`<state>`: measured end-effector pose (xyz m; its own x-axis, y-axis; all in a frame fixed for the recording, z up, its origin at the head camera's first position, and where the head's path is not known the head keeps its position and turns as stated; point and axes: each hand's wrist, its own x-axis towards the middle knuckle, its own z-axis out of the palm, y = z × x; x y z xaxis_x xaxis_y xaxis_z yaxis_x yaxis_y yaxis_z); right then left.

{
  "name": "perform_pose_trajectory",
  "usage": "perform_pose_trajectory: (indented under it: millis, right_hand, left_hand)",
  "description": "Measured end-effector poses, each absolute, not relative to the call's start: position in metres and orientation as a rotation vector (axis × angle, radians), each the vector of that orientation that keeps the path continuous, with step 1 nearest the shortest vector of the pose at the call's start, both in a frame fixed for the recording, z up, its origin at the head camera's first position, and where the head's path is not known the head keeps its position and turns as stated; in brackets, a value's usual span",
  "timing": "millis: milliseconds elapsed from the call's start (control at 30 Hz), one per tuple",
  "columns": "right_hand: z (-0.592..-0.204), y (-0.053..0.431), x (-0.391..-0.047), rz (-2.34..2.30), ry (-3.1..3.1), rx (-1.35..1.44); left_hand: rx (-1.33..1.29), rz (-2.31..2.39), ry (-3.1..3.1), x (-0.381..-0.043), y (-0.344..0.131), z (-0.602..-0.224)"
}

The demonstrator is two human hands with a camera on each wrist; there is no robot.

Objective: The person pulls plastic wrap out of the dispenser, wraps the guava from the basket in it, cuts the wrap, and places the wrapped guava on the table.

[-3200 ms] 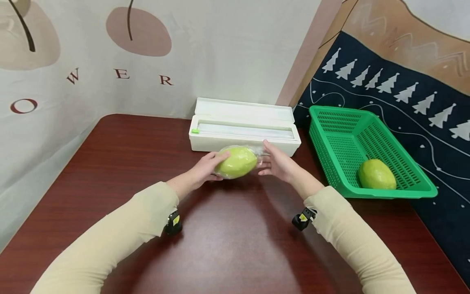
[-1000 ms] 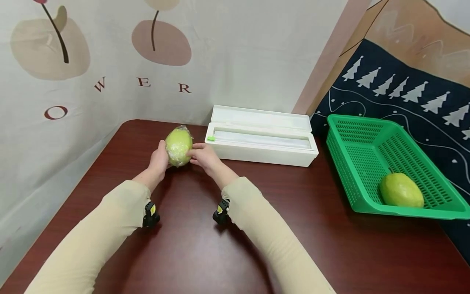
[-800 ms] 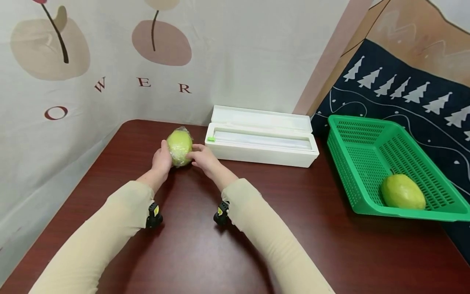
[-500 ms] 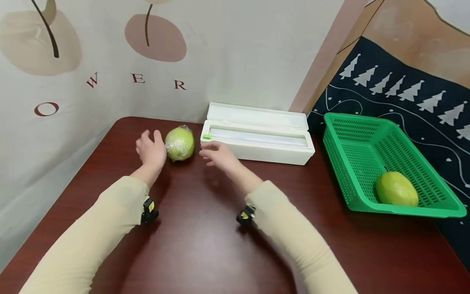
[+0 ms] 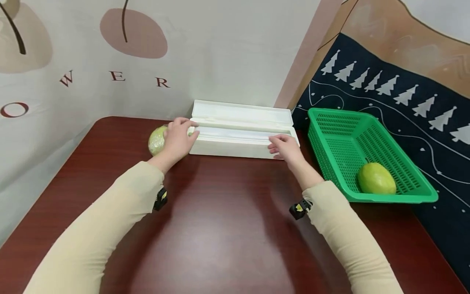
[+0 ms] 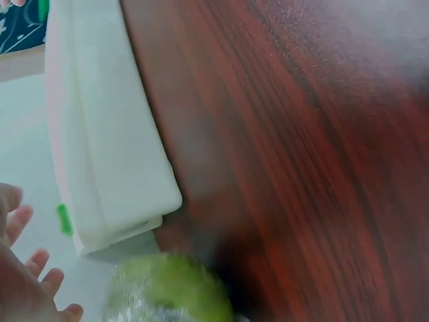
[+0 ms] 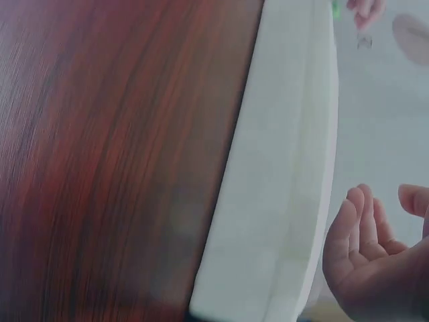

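A long white cling film dispenser box point(image 5: 235, 148) stands at the back of the table, lid point(image 5: 242, 112) raised. A strip of film point(image 5: 231, 134) shows inside, and a green slider point(image 6: 64, 219) sits near its left end. My left hand point(image 5: 177, 139) is over that end, fingers spread and holding nothing. Over the right end is my right hand point(image 5: 286, 149); its fingers are loosely bent, the thumb apart from them in the right wrist view. A yellow-green fruit point(image 5: 156, 141) wrapped in film rests on the table left of the box, partly hidden behind my left hand.
A green plastic basket point(image 5: 332, 163) stands at the right with an unwrapped yellow-green fruit point(image 5: 376, 178) in it. The dark red wooden table point(image 5: 220, 228) meets a printed cloth wall point(image 5: 227, 53) behind the box.
Both hands earlier held the wrapped fruit, carried it left and set it beside the box. They have let go; both have since moved right to the box's ends.
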<state>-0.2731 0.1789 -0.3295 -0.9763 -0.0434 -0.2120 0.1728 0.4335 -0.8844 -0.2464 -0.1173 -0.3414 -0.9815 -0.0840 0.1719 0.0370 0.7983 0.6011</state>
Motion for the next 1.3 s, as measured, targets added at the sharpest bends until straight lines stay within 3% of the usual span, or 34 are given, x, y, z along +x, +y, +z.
perform_pose_trajectory:
  millis: [467, 1300]
  right_hand:
    - [-0.339, 0.224, -0.302, -1.522, 2.492, 0.57]
    - [-0.339, 0.224, -0.32, -1.088, 2.794, 0.549]
  left_hand:
    - [-0.025, -0.631, -2.847, -0.256, -0.121, -0.36]
    - [0.014, -0.359, -2.838, -0.268, -0.106, -0.349]
